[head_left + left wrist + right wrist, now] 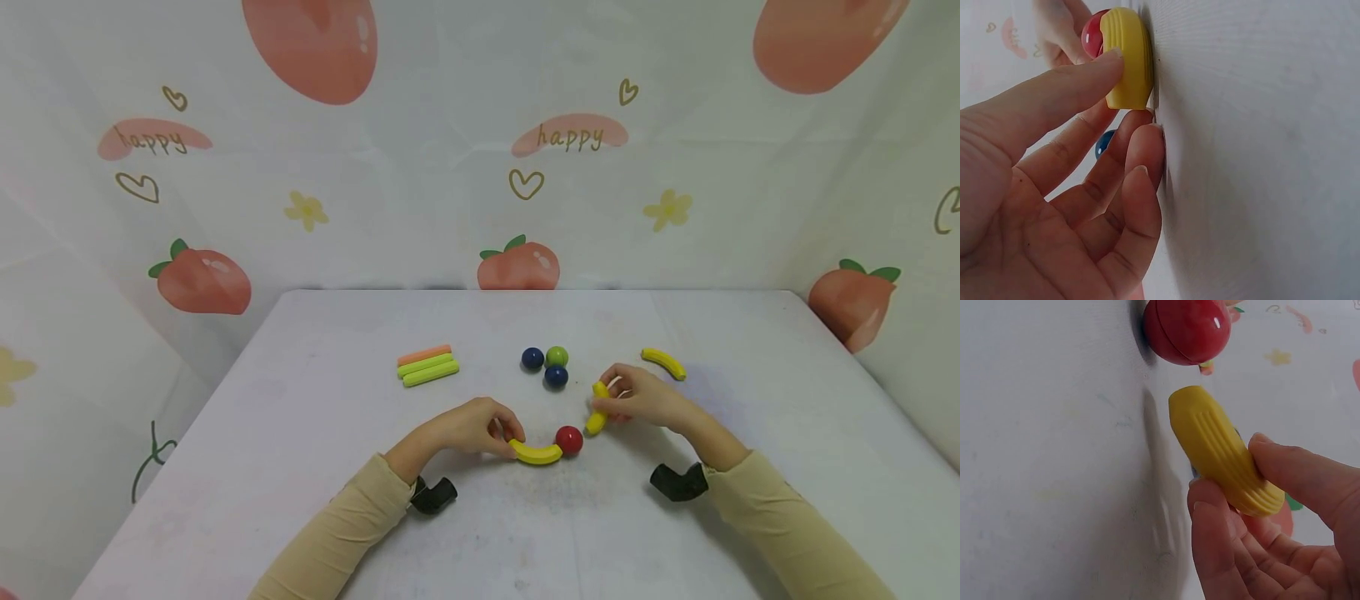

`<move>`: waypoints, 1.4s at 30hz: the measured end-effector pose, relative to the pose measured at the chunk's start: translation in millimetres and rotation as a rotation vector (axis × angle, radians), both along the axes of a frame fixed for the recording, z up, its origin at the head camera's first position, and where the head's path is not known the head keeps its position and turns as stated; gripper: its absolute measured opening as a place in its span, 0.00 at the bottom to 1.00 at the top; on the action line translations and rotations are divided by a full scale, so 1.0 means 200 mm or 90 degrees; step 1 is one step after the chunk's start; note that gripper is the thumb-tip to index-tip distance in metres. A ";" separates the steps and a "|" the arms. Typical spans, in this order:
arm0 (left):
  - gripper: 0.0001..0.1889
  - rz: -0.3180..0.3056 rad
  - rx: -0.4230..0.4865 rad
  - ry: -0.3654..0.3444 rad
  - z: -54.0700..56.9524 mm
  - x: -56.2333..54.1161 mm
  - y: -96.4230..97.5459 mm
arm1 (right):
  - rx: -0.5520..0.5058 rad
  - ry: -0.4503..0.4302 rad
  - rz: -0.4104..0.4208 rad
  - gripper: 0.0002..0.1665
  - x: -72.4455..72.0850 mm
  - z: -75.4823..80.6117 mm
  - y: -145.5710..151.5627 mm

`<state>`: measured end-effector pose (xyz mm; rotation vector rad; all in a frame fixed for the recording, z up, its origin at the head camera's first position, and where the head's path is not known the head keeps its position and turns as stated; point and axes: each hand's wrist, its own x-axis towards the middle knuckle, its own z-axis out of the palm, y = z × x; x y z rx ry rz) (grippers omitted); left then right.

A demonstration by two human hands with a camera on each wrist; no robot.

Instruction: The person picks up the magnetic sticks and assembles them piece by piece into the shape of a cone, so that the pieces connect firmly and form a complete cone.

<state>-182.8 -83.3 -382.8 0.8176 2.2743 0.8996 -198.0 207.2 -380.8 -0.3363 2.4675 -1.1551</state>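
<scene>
My left hand [474, 425] pinches the left end of a curved yellow toy banana [538, 455] that lies on the table. Its right end is at a glossy red ball [570, 440]; whether the two touch I cannot tell. In the left wrist view the thumb lies across this banana [1127, 62]. To the right of the ball, my right hand [641, 395] holds a second toy banana [597, 423] between thumb and fingers. The right wrist view shows that banana [1219, 447] tilted and raised off the tabletop, near the red ball [1188, 331].
A third toy banana [664, 364] lies behind my right hand. Farther back in the middle sit two dark blue balls [532, 359] and a green ball [557, 356]. Several sticks, yellow-green [431, 373] and orange [424, 356], lie side by side at back left on the white table [300, 500].
</scene>
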 end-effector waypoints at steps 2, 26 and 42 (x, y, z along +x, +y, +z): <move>0.09 0.001 -0.001 0.000 0.00 0.00 0.00 | -0.010 -0.002 0.007 0.24 0.00 0.00 0.00; 0.08 -0.019 0.003 0.014 0.00 0.00 0.02 | -0.027 -0.008 0.019 0.24 0.02 -0.02 -0.05; 0.08 -0.064 0.002 0.034 0.02 0.02 0.08 | -0.005 -0.012 0.047 0.24 0.03 -0.02 -0.09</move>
